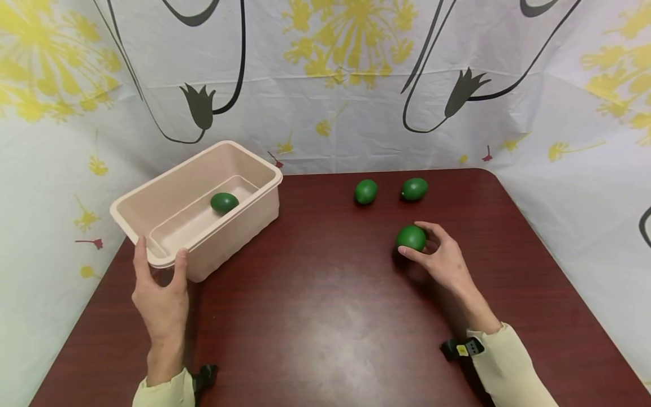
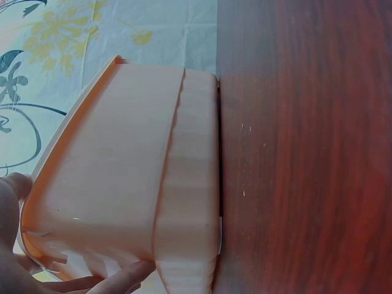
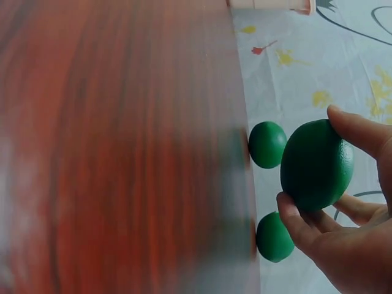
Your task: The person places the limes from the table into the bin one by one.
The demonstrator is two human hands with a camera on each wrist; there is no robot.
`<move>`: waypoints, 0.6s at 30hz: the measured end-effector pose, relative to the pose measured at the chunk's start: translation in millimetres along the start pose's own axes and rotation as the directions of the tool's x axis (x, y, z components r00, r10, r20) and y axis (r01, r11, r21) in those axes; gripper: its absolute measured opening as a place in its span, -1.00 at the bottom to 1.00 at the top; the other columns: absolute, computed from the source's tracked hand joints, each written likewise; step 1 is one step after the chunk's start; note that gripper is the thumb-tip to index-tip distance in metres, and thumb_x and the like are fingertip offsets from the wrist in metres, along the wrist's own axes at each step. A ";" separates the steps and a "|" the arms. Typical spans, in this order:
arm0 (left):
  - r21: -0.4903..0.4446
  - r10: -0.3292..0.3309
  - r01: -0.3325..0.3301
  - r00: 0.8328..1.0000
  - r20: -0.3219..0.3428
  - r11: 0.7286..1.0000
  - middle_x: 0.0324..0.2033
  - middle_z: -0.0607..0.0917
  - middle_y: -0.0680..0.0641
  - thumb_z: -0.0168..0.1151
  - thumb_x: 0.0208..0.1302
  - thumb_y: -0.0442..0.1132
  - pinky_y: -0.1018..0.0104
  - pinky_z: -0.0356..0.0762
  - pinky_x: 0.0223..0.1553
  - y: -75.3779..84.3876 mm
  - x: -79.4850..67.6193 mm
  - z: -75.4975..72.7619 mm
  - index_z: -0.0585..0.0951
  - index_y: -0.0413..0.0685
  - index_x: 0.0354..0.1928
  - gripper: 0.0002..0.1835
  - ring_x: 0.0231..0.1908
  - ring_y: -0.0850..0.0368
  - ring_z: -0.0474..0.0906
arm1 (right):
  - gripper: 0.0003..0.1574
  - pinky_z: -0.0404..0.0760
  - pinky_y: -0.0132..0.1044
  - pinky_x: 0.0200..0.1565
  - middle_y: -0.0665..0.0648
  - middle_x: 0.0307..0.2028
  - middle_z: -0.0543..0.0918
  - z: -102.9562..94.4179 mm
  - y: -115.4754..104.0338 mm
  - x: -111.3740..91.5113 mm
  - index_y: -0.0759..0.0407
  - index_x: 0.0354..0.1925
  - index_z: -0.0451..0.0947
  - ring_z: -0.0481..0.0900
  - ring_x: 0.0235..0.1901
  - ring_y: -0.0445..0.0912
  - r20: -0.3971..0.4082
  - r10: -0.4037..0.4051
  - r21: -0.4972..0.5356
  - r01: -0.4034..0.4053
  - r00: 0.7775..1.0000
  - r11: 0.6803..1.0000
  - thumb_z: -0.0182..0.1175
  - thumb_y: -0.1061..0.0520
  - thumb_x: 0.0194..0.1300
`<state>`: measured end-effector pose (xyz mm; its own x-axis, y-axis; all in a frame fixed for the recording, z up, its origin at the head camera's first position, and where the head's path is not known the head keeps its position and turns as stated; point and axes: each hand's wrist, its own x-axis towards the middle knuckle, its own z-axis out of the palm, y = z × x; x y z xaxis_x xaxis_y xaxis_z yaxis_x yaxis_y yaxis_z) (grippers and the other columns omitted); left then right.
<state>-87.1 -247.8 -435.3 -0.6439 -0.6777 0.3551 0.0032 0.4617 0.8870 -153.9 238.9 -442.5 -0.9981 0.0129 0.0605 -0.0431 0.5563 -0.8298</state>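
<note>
My right hand (image 1: pixel 448 265) holds a green lime (image 1: pixel 411 238) between thumb and fingers, over the right part of the table. In the right wrist view this lime (image 3: pixel 315 165) looks large, smooth and oval. At the left, my left hand (image 1: pixel 161 308) grips the near corner of a beige plastic bin (image 1: pixel 239 237), thumb and fingers on either side of that corner. The left wrist view shows the bin's outer side wall (image 2: pixel 116 165) with fingertips (image 2: pixel 138 269) pressed against its end. Inside the bin lies one lime (image 1: pixel 224 203).
Beyond the right hand, two more limes, one to the left (image 1: pixel 366 192) and one to the right (image 1: pixel 414 189), rest near the far edge of the dark red wooden table (image 1: pixel 305 294). A white patterned cloth (image 1: pixel 325 113) hangs behind and beside the table.
</note>
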 end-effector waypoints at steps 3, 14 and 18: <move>0.002 0.002 -0.002 1.000 0.001 1.000 0.44 0.55 -0.02 0.46 0.28 0.08 0.03 0.33 0.44 -0.6 -0.1 0.2 0.35 0.48 0.55 -0.19 0.35 -0.08 0.51 | -0.04 0.50 -0.61 -0.04 0.26 0.38 0.54 3.5 -2.6 0.9 0.04 0.50 0.34 0.64 0.19 0.17 0.000 -0.012 0.021 0.012 1.000 1.000 0.49 -0.12 0.27; 0.015 -0.004 0.004 1.000 0.000 1.000 0.43 0.56 -0.04 0.45 0.29 0.10 0.11 0.35 0.40 -2.1 1.6 0.2 0.34 0.50 0.55 -0.19 0.32 -0.08 0.54 | -0.07 0.58 -0.22 0.21 0.20 0.33 0.56 19.6 -10.6 3.3 0.04 0.47 0.37 0.58 0.27 0.04 0.000 -0.042 0.057 0.042 0.999 0.997 0.51 -0.11 0.25; 0.015 0.000 0.000 1.000 -0.001 1.000 0.44 0.55 -0.04 0.45 0.29 0.10 0.10 0.35 0.41 -2.1 1.2 0.5 0.34 0.51 0.54 -0.19 0.33 -0.08 0.53 | -0.07 0.58 -0.19 0.22 0.19 0.31 0.57 23.5 -12.6 4.5 0.04 0.46 0.37 0.59 0.25 0.04 0.007 -0.045 0.072 0.045 0.999 0.996 0.51 -0.11 0.24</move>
<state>-88.2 -249.2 -436.9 -0.6427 -0.6786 0.3555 -0.0086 0.4704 0.8824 -158.8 212.4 -444.8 -0.9954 -0.0182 0.0940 -0.0906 0.4952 -0.8640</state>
